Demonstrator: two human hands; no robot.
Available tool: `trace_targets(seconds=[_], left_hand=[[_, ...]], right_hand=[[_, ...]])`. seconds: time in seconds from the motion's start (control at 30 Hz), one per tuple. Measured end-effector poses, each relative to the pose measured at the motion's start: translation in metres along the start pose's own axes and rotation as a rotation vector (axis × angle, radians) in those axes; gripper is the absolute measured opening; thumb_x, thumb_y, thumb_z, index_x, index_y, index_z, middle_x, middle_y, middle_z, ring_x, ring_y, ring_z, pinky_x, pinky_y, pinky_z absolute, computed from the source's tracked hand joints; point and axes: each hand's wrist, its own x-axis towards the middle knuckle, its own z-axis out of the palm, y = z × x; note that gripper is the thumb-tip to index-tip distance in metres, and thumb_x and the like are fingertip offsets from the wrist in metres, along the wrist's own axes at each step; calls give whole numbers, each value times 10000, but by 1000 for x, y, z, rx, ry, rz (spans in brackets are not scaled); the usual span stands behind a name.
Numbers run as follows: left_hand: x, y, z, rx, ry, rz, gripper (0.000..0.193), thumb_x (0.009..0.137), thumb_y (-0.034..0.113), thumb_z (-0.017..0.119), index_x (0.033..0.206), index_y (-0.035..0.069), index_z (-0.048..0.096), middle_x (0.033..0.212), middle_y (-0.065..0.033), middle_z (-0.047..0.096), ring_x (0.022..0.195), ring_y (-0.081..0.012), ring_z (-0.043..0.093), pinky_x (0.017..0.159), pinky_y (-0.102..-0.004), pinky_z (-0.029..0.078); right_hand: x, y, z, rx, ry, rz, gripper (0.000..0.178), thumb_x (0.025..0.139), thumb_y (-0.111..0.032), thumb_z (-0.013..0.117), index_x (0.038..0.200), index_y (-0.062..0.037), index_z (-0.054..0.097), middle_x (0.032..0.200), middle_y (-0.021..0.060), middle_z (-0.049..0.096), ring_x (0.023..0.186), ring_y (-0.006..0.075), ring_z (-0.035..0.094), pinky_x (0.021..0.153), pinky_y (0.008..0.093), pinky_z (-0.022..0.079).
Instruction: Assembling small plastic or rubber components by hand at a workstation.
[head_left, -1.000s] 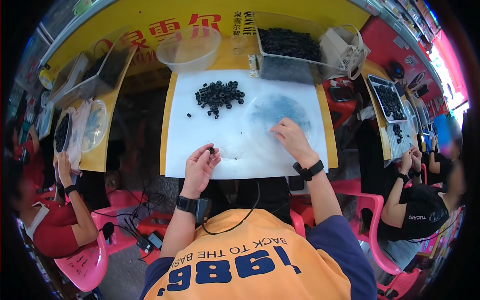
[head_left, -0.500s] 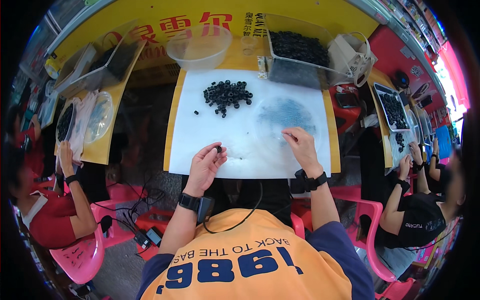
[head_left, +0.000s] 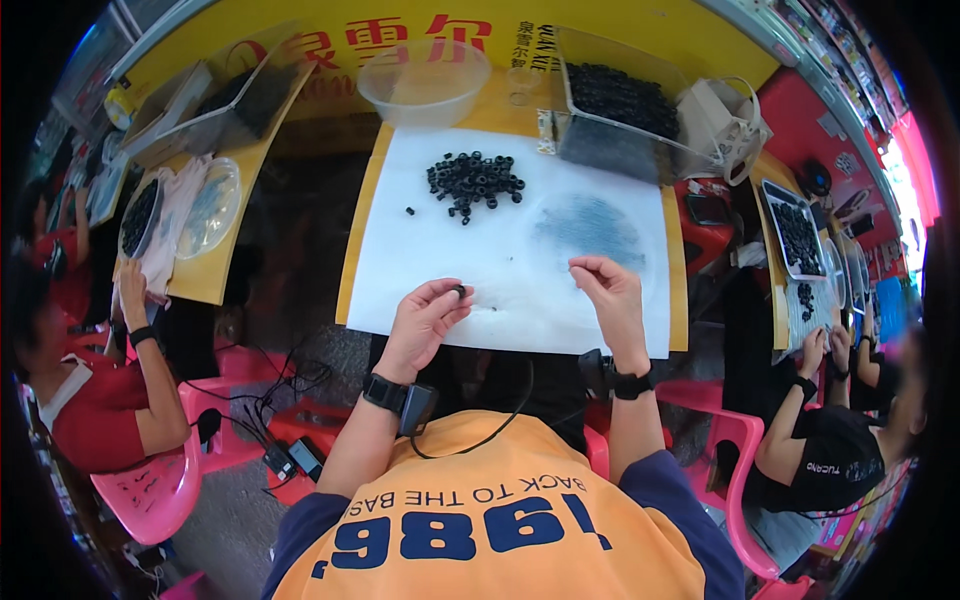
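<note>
My left hand (head_left: 425, 318) is closed around a small black ring-like part (head_left: 460, 291), held between thumb and fingers above the near side of the white sheet (head_left: 400, 260). To its right, my right hand (head_left: 612, 295) is pinched at the fingertips. Whatever sits in that pinch is too small to make out. Just beyond the right fingertips lies a shallow clear round dish with many tiny bluish pieces (head_left: 590, 228). A pile of black ring-like parts (head_left: 470, 183) rests farther off on the sheet, with one loose part (head_left: 410, 211) at its left.
At the table's far side stand a clear bowl (head_left: 425, 85), a bin of black parts (head_left: 620, 105) and a white bag (head_left: 722, 125). Co-workers sit at side tables on the left and right. Pink chairs (head_left: 225, 400) and cables flank me.
The view has shifted slightly, so the table appears farther right. My right hand has drawn back a little from the dish, fingertips still pinched. The left keeps its black part.
</note>
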Motion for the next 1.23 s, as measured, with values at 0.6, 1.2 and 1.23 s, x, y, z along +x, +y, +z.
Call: trace_targets(seconds=[0.6,1.2,1.23], left_hand=[[-25,19,6,34,-208,-78,248,938,20,640,1178,-39,660,1053,-126,698,950,-194,689,898,-320,571],[-43,16,-47,-641,-97,14,224,999,63,562,1212,-5,575,1103,-117,656,972,-164,682,896,-262,586],[-45,15,-52,-644,-97,24,227,1000,69,565,1214,-4,575,1116,-117,654,987,-168,682,895,-261,586]], right_hand=[[-22,-36,87,-176,-432,-240,307,823,-51,746,1125,-38,698,857,25,676,709,105,592,675,247,486],[113,-1,213,-668,-361,-530,186,903,-113,618,1036,-20,709,1046,248,641,944,423,629,848,444,515],[116,2,222,-733,-380,-503,203,899,-147,652,1046,-21,713,1050,211,651,960,383,645,853,417,521]])
